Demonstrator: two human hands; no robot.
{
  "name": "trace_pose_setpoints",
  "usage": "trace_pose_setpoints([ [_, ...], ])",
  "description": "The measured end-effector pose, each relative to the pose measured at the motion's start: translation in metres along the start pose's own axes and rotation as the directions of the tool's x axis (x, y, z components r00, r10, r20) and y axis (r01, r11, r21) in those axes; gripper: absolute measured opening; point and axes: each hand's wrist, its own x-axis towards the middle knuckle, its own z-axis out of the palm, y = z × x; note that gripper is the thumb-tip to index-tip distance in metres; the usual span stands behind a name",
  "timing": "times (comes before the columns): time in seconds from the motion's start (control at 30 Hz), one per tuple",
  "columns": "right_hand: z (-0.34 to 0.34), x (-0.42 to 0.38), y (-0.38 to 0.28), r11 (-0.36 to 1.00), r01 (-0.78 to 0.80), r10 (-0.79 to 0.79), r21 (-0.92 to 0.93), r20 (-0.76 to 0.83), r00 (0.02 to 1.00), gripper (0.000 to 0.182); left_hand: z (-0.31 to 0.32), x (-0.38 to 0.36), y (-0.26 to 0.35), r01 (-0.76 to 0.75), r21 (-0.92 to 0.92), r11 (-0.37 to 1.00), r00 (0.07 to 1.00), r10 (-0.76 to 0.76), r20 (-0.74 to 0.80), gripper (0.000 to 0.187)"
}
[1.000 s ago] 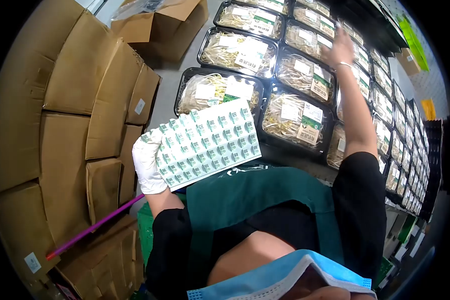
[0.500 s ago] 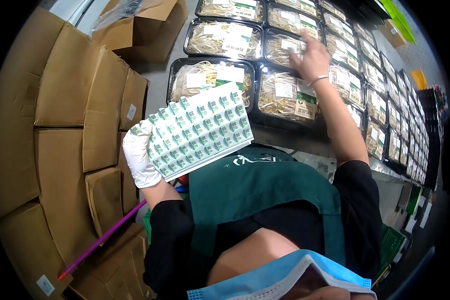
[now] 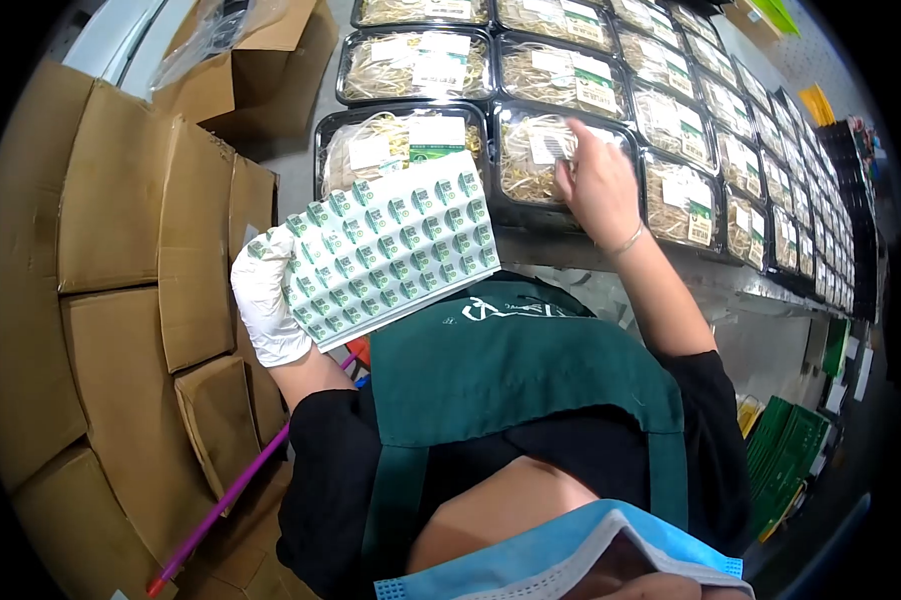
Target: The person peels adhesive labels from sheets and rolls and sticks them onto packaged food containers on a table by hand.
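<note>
My left hand (image 3: pixel 267 300), in a white glove, grips a sheet of green-and-white stickers (image 3: pixel 396 245) by its left edge. The sheet is tilted, with rows of small stickers curling up from it. My right hand (image 3: pixel 603 188), bare and with a bracelet at the wrist, is over a black tray of bean sprouts (image 3: pixel 531 185) in the front row. Its index finger reaches forward and its thumb is apart, near the tray's labels; no sticker shows between them. Left of it, another sprout tray (image 3: pixel 366 165) is partly hidden behind the sheet.
Many wrapped sprout trays (image 3: pixel 676 130) stand in rows on the metal table (image 3: pixel 531 245), stretching away to the right. Stacked cardboard cartons (image 3: pixel 121 180) rise at my left, beside a purple pole (image 3: pixel 221 505). An open carton (image 3: pixel 261 80) with clear plastic stands at the back left.
My right hand has drawn nearer, from over the trays' second row to the front row. The view has shifted to the right. My left hand still holds the sticker sheet.
</note>
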Motion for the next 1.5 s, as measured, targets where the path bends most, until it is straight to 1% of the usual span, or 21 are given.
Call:
trace_pose_setpoints([
  [0.07, -0.011, 0.004, 0.021, 0.943, -0.142, 0.121, -0.302, -0.085, 0.989, 0.060, 0.003, 0.002, 0.001, 0.043, -0.007, 0.999, 0.999, -0.043, -0.014, 0.013],
  [0.17, -0.030, -0.020, 0.116, 0.915, -0.314, 0.257, -0.255, -0.232, 0.938, 0.051, 0.004, 0.001, -0.001, 0.013, 0.011, 1.000, 1.000, -0.013, -0.018, 0.014],
  [0.2, -0.038, -0.039, 0.143, 0.947, -0.317, 0.294, -0.056, -0.252, 0.922, 0.040, -0.003, 0.004, -0.007, 0.017, -0.047, 0.999, 1.000, -0.017, 0.003, 0.015],
  [0.23, -0.048, -0.055, 0.159, 0.752, -0.525, 0.576, 0.399, -0.010, 0.817, 0.028, -0.001, 0.004, -0.002, 0.071, -0.127, 0.989, 0.994, -0.059, 0.092, 0.017],
  [0.27, -0.046, -0.070, 0.168, 0.612, -0.461, 0.566, 0.642, 0.051, 0.823, 0.021, 0.007, 0.000, -0.003, 0.091, -0.184, 0.979, 0.995, -0.080, 0.064, 0.018],
  [0.37, -0.040, -0.087, 0.151, 0.566, -0.568, 0.590, 0.597, 0.189, 0.785, 0.019, 0.031, -0.001, -0.007, 0.010, -0.061, 0.998, 0.995, -0.004, 0.096, 0.018],
  [0.4, -0.037, -0.087, 0.143, 0.691, -0.529, 0.551, 0.493, 0.115, 0.827, 0.018, 0.040, -0.001, -0.010, -0.019, 0.003, 1.000, 0.996, 0.019, 0.090, 0.018],
  [0.47, -0.033, -0.084, 0.136, 0.978, -0.203, 0.209, 0.052, -0.157, 0.965, 0.017, 0.063, -0.005, -0.013, 0.043, 0.028, 0.999, 0.992, -0.046, 0.119, 0.017],
  [0.5, -0.037, -0.082, 0.137, 0.975, -0.179, 0.164, -0.130, -0.115, 0.980, 0.018, 0.077, -0.006, -0.016, 0.009, 0.079, 0.997, 0.991, -0.020, 0.130, 0.016],
  [0.53, -0.042, -0.080, 0.147, 0.978, -0.173, 0.159, -0.117, -0.118, 0.980, 0.018, 0.093, -0.010, -0.019, -0.023, 0.132, 0.991, 0.990, 0.004, 0.140, 0.016],
  [0.6, -0.050, -0.082, 0.172, 0.891, -0.313, 0.256, -0.330, -0.207, 0.944, 0.026, 0.121, -0.019, -0.030, 0.034, 0.034, 0.999, 0.984, -0.039, 0.172, 0.026],
  [0.67, -0.058, -0.079, 0.213, 0.955, -0.282, 0.264, -0.092, -0.172, 0.949, 0.034, 0.170, -0.038, -0.030, 0.027, 0.054, 0.998, 0.955, -0.042, 0.294, 0.030],
  [0.73, -0.086, -0.061, 0.215, 0.808, -0.282, 0.300, 0.518, 0.050, 0.953, 0.031, 0.215, -0.055, -0.045, 0.035, 0.052, 0.998, 0.935, -0.052, 0.350, 0.030],
  [0.8, -0.112, -0.044, 0.205, 0.780, -0.034, 0.018, 0.625, 0.032, 0.999, 0.033, 0.253, -0.064, -0.056, 0.003, 0.095, 0.996, 0.895, -0.045, 0.444, 0.031],
  [0.9, -0.134, -0.031, 0.183, 0.717, 0.445, -0.491, 0.537, -0.065, 0.869, 0.040, 0.298, -0.083, -0.067, -0.194, 0.330, 0.924, 0.922, 0.056, 0.384, 0.029],
  [0.97, -0.135, -0.032, 0.168, 0.695, 0.515, -0.576, 0.502, -0.039, 0.817, 0.040, 0.310, -0.095, -0.078, -0.360, 0.427, 0.830, 0.898, 0.183, 0.400, 0.026],
  [1.0, -0.127, -0.035, 0.165, 0.690, 0.580, -0.609, 0.433, -0.085, 0.788, 0.038, 0.323, -0.106, -0.073, -0.286, 0.434, 0.855, 0.938, 0.157, 0.310, 0.021],
  [1.13, -0.121, -0.046, 0.154, 0.661, 0.570, -0.611, 0.489, -0.090, 0.786, 0.035, 0.330, -0.131, -0.068, -0.066, 0.301, 0.951, 0.985, 0.014, 0.172, 0.027],
  [1.2, -0.124, -0.050, 0.148, 0.745, 0.579, -0.603, 0.331, -0.034, 0.797, 0.028, 0.324, -0.135, -0.068, -0.018, 0.294, 0.956, 0.991, -0.022, 0.131, 0.026],
  [1.23, -0.118, -0.051, 0.145, 0.714, 0.650, -0.625, 0.261, -0.181, 0.759, 0.021, 0.321, -0.134, -0.069, 0.030, 0.281, 0.959, 0.991, -0.066, 0.119, 0.024],
  [1.5, -0.091, -0.067, 0.130, 0.724, 0.672, -0.623, 0.157, -0.271, 0.734, 0.030, 0.297, -0.125, -0.083, 0.221, -0.030, 0.975, 0.958, -0.212, 0.191, 0.023],
])
